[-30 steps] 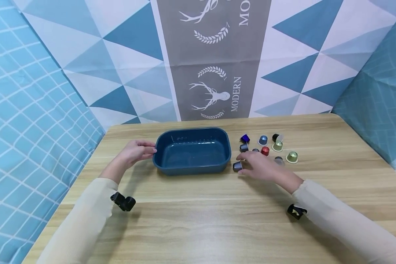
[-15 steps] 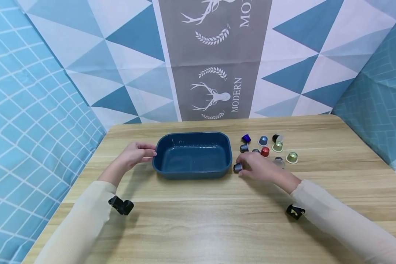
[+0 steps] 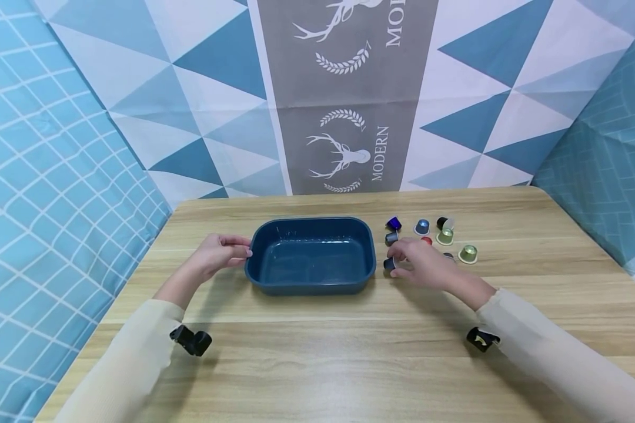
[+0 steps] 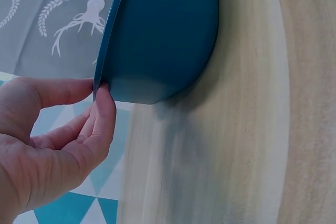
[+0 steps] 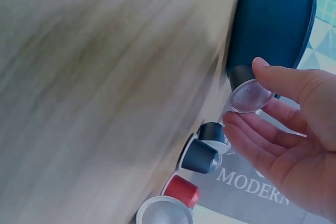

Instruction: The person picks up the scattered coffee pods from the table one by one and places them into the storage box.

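Note:
My left hand [image 3: 218, 255] pinches the left rim of a dark blue rectangular dish [image 3: 309, 289] between thumb and fingers; the left wrist view shows the grip on the dish wall [image 4: 163, 35] closely. At the dish's right side, my right hand [image 3: 425, 265] pinches a dark coffee capsule [image 5: 243, 76] by thumb and fingers, its silvery foil lid facing the wrist camera. Beyond that hand lie more capsules: a deep blue one [image 3: 394, 224], a grey one [image 3: 391, 238], a lighter blue one [image 3: 421, 227] and a red one [image 5: 182, 191], partly covered in the head view.
Two pale green capsules [image 3: 468, 254] and a black one [image 3: 442, 222] lie farther right on the wooden table [image 3: 317, 364]. A patterned cloth backdrop [image 3: 349, 88] rises behind the table's far edge, with blue cloth [image 3: 47, 194] along the left.
The dish has slid a little toward me with my left hand on its rim. My right hand has taken hold of the dark capsule and shifted slightly right with it.

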The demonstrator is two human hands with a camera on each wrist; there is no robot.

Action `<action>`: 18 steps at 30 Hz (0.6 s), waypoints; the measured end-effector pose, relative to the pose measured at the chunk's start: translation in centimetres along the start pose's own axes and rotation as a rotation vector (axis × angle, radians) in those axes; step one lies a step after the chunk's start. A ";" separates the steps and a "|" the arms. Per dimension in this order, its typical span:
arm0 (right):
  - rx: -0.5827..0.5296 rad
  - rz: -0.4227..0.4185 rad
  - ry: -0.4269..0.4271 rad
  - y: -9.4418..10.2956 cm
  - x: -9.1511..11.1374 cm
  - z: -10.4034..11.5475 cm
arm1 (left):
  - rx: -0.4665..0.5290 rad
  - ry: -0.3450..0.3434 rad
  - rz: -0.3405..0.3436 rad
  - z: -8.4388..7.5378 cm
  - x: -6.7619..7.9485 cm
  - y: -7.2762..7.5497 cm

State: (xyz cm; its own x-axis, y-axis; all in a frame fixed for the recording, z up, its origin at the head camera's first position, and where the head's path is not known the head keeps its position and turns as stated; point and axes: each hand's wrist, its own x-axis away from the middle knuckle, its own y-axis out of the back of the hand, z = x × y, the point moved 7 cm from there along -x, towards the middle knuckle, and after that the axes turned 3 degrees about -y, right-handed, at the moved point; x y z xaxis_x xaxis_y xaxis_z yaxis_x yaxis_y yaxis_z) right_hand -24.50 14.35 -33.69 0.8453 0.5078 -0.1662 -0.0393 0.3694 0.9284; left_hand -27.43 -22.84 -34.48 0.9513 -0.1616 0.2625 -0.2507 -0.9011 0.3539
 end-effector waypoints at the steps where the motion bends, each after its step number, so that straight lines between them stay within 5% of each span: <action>1: 0.003 -0.010 0.008 0.2 0.0 0.0 | 0.008 0.001 0.000 0.0 0.1 -0.1; 18: 0.002 -0.053 0.101 1.9 -0.4 0.3 | 0.048 0.004 -0.010 0.1 0.8 -1.2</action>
State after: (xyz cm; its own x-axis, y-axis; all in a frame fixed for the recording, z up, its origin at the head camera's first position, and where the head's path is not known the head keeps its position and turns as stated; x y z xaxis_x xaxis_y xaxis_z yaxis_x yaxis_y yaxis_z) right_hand -24.77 14.57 -31.76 0.7881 0.5634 -0.2481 0.0054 0.3967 0.9179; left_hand -26.33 -21.95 -34.76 0.9531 -0.1507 0.2626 -0.2319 -0.9209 0.3134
